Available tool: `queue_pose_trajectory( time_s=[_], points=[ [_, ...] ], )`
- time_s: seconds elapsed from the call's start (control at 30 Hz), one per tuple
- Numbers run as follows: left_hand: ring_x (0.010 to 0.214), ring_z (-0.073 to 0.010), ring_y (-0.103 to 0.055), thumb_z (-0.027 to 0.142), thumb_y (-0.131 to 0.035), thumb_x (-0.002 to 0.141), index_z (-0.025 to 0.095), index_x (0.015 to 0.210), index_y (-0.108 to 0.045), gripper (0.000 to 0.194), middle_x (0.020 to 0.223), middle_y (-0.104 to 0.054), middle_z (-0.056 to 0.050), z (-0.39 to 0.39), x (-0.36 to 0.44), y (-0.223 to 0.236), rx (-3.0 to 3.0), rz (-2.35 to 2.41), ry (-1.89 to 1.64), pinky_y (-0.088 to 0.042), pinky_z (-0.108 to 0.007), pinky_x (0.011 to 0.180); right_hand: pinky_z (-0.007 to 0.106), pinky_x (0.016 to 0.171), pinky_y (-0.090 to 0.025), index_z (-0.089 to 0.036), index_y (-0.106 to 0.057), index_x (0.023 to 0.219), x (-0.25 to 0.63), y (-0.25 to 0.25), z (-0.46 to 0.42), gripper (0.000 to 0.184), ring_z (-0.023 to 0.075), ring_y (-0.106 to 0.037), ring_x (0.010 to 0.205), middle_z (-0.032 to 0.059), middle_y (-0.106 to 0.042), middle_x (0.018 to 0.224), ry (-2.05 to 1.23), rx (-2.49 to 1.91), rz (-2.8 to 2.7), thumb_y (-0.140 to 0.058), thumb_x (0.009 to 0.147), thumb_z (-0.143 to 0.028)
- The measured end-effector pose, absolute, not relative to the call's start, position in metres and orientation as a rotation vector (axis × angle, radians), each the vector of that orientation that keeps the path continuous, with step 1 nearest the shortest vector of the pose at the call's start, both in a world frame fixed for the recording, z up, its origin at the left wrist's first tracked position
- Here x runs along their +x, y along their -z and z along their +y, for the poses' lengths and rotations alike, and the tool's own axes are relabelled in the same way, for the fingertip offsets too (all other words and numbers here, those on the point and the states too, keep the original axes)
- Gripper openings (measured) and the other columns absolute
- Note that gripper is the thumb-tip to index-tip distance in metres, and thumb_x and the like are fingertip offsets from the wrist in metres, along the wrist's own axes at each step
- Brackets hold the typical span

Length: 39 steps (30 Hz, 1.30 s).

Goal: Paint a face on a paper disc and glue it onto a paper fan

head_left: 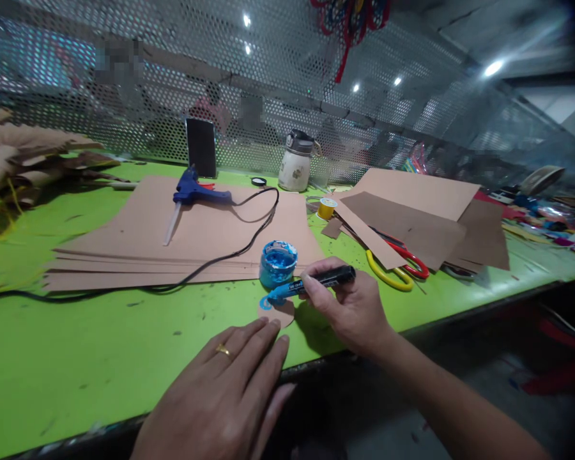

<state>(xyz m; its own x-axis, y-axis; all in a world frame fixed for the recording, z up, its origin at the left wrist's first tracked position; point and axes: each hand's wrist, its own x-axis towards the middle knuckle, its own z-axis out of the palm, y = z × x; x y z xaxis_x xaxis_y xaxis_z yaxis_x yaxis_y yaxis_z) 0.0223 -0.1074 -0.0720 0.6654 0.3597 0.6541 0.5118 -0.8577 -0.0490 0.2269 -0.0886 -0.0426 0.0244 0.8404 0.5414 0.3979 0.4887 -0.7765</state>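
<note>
In my right hand (pixel 352 306) is a marker pen (pixel 316 281) with a black end, its blue-smeared tip touching a small round piece of brown card (pixel 280 314). A curl of wet blue paint (pixel 265 303) shows on the card's upper left. My left hand (pixel 225 377), with a ring on one finger, lies flat with its fingers stretched out and fingertips on the card's lower edge. Just behind the card stands an open glass jar of blue paint (pixel 278 263), its rim smeared with paint.
Behind the jar lie stacked brown paper sheets (pixel 144 223), a blue glue gun (pixel 196 191) with its black cord, a phone (pixel 201 147) and a bottle (pixel 296 163). To the right are scissors (pixel 393 275), a yellow thread spool (pixel 326 208) and more card (pixel 412 223). Rolled paper (pixel 9 160) sits left.
</note>
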Motion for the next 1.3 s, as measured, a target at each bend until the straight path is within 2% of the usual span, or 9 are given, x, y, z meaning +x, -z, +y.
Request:
queue_pose_trajectory(
  time_s=[0.33,0.9,1.03,1.3],
  points=[
    [0.107,-0.0254,-0.062,0.026,-0.054,0.091,0.013,0.11,-0.068,0.027,0.12,-0.067,-0.009,-0.1064,0.0235,0.0704,-2.659,-0.698,0.989,-0.047,-0.038,0.089,0.024,0.066,-0.052,-0.018,-0.063,0.083,0.2272,0.0427,-0.0875,0.002,0.0123,-0.064,0.066,-0.0003,-0.065,0.075,-0.446,-1.112,-1.605,-0.063,0.084,-0.019],
    [0.107,-0.0279,-0.062,0.025,-0.053,0.091,0.011,0.11,-0.068,0.028,0.121,-0.066,-0.012,-0.1062,0.0232,0.0715,-2.654,-0.684,1.002,-0.051,-0.042,0.087,0.024,0.067,-0.052,-0.018,-0.064,0.085,0.2267,0.042,-0.0882,0.002,0.0124,-0.064,0.068,0.0003,-0.066,0.078,-0.468,-1.118,-1.608,-0.063,0.084,-0.02],
    [0.106,-0.0276,-0.062,0.026,-0.054,0.091,0.012,0.111,-0.068,0.028,0.119,-0.067,-0.011,-0.1058,0.0223,0.0717,-2.649,-0.689,1.002,-0.051,-0.042,0.086,0.022,0.065,-0.051,-0.017,-0.063,0.079,0.2261,0.0384,-0.0892,0.004,0.0113,-0.062,0.065,-0.0012,-0.064,0.071,-0.438,-1.127,-1.613,-0.063,0.083,-0.017],
    [0.106,-0.0275,-0.062,0.025,-0.054,0.09,0.013,0.112,-0.067,0.028,0.119,-0.067,-0.011,-0.1065,0.0231,0.0717,-2.67,-0.696,0.988,-0.052,-0.042,0.086,0.025,0.061,-0.052,-0.018,-0.063,0.082,0.2273,0.0416,-0.0898,0.005,0.0133,-0.064,0.062,0.0014,-0.068,0.074,-0.43,-1.162,-1.571,-0.062,0.084,-0.023]
  ],
)
